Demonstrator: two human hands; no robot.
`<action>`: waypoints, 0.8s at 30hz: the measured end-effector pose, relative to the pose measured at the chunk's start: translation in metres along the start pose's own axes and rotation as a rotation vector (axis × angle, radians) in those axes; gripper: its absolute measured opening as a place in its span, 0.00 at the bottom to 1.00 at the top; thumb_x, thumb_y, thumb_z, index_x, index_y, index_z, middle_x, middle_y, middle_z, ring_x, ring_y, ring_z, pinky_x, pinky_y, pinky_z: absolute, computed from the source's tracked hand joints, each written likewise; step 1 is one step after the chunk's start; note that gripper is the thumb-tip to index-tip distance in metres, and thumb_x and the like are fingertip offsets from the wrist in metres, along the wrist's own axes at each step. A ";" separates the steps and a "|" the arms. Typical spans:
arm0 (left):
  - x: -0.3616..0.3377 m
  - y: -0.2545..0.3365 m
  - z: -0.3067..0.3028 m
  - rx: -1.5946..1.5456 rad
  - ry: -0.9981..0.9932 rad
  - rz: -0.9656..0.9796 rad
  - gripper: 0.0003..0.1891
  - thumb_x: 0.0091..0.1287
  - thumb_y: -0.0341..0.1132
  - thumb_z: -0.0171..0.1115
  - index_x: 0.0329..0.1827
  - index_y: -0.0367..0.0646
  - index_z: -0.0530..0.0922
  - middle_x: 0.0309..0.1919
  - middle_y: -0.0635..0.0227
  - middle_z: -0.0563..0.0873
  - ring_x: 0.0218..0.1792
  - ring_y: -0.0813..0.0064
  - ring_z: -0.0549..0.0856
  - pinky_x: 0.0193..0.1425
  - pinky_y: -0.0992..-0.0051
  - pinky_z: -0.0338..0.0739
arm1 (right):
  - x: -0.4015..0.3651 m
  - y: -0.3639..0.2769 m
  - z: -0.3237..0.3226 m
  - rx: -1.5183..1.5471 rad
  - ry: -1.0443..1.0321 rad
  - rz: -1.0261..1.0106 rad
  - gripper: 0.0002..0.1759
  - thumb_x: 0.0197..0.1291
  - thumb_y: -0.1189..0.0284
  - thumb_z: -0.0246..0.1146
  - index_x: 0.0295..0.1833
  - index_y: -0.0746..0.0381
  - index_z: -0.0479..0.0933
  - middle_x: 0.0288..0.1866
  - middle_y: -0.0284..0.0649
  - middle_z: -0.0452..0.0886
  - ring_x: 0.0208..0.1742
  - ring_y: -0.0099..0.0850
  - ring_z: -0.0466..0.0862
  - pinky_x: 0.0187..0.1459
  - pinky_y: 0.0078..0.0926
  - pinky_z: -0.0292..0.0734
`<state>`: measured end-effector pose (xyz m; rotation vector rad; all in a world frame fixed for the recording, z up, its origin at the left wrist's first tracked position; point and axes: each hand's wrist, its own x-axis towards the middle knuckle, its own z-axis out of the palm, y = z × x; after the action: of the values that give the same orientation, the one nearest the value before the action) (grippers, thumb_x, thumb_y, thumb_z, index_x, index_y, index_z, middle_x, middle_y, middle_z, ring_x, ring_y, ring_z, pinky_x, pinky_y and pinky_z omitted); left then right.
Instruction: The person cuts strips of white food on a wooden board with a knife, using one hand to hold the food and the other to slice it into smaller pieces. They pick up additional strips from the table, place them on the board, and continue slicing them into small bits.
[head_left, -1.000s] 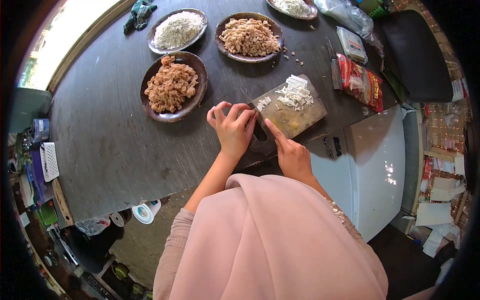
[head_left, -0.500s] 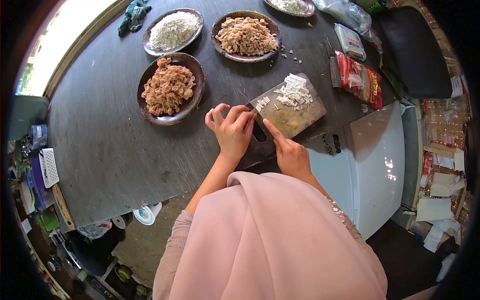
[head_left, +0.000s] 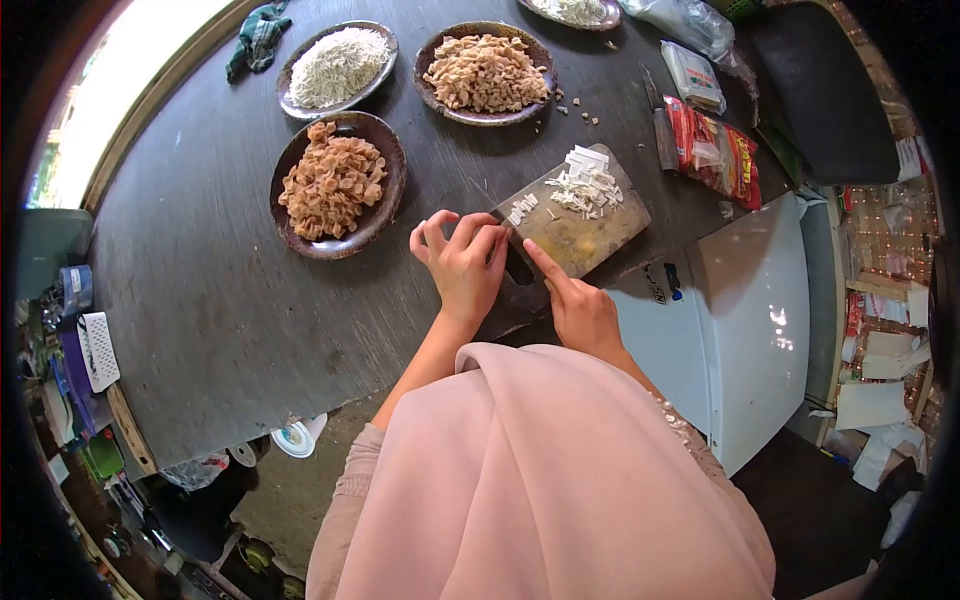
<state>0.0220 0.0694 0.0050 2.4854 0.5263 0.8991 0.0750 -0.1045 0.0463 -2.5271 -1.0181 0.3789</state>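
At the left end of a worn wooden cutting board (head_left: 610,238), my left hand (head_left: 466,268) has bent fingers, with thumb and index finger close together at the board's edge. My right hand (head_left: 583,312) lies over the near edge, its index finger stretched along the board and the others curled underneath. What the curled fingers hold is hidden, and I cannot tell what it is. A small group of white cut pieces (head_left: 523,208) lies just beyond my fingertips. Farther back on the board is a bigger pile of white strips and bits (head_left: 588,186).
Brown plates hold light brown cubes (head_left: 487,73) and thin brown slices (head_left: 335,185); another holds white shreds (head_left: 342,66). A knife (head_left: 664,138) lies beside a red packet (head_left: 712,150). A dark cloth (head_left: 260,38) is at the far left. A white appliance (head_left: 745,300) stands right of the table.
The view has tilted slightly, so the plates and packets sit a little differently in it. Both hands keep nearly the same pose at the board.
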 end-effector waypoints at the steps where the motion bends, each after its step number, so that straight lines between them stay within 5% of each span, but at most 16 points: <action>1: -0.001 -0.001 0.000 -0.005 -0.003 -0.006 0.06 0.58 0.34 0.76 0.35 0.54 0.87 0.44 0.85 0.89 0.57 0.65 0.75 0.67 0.55 0.56 | -0.004 0.002 0.002 0.029 0.031 -0.012 0.38 0.74 0.71 0.58 0.83 0.27 0.60 0.25 0.45 0.82 0.28 0.49 0.86 0.33 0.51 0.82; 24: -0.002 -0.002 0.001 -0.032 0.007 -0.001 0.06 0.56 0.33 0.76 0.35 0.53 0.87 0.45 0.84 0.88 0.58 0.65 0.75 0.68 0.54 0.56 | -0.003 -0.002 0.002 -0.001 0.002 0.019 0.36 0.75 0.71 0.58 0.82 0.29 0.61 0.24 0.47 0.82 0.28 0.49 0.86 0.33 0.51 0.81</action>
<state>0.0210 0.0702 0.0020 2.4537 0.5115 0.9088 0.0706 -0.1045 0.0458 -2.5386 -0.9944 0.3809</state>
